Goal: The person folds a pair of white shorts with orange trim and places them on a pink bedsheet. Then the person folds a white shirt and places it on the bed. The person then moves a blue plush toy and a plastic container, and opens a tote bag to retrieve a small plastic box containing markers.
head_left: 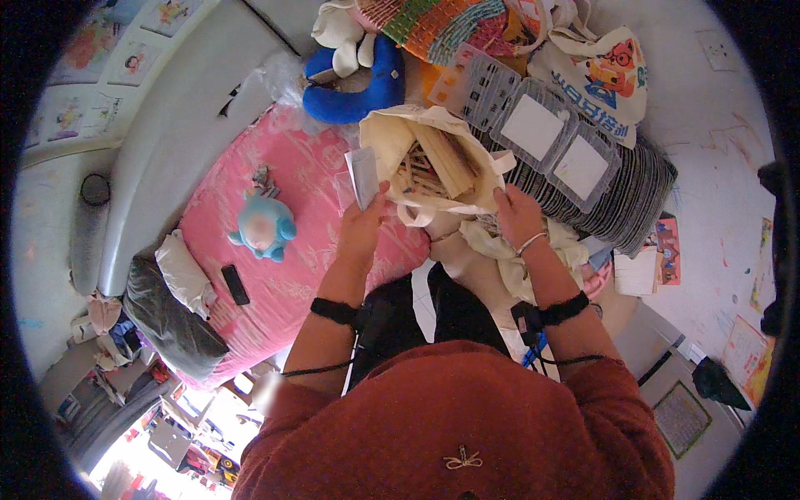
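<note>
A cream cloth bag (380, 137) gapes in front of me, with pale wooden strips (444, 162) and several thin sticks inside. My left hand (364, 218) is closed on a folded white paper (362, 177) that stands up at the bag's left side. On the other side, my right hand (518, 213) grips the bag's right edge, close to its handle. Part of the left fingers is hidden behind the paper and the bag's edge.
Left, a pink bed (321, 175) bears a light-blue plush toy (266, 227), a black phone (235, 285) and a white pillow (185, 273). A blue neck pillow (354, 100) lies beyond. Clear plastic cases (533, 129) rest on a grey striped stack (637, 187), right.
</note>
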`<state>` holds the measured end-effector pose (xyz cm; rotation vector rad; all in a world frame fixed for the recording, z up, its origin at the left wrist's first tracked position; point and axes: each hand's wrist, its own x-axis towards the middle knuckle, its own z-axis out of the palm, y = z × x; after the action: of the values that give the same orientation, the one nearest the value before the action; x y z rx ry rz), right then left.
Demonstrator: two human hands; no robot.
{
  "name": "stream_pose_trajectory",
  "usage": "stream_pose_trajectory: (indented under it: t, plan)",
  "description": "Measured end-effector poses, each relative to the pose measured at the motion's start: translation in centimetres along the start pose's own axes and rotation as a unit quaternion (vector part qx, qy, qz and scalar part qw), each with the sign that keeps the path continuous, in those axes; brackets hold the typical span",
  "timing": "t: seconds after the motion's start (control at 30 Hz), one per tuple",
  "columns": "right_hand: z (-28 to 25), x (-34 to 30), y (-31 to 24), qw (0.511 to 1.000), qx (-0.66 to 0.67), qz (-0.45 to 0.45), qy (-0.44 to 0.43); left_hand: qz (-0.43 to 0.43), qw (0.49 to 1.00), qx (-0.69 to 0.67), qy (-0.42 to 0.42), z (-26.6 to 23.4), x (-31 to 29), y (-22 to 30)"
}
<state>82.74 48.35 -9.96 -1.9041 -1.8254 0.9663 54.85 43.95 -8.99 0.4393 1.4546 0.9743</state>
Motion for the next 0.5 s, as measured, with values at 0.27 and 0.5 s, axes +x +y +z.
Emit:
stream_pose_trajectory:
  t: [0.27,0.5]
  plan:
    - [0.2,-1.0,1.3,1.000,-0.015,-0.017,-0.015,0.004,0.999,-0.033,-0.008,0.8,-0.4,0.1]
    - [-0.6,-0.1,1.4,0.991,-0.125,0.017,0.040,-0.013,0.999,-0.001,-0.039,2.1,-0.1,0.0]
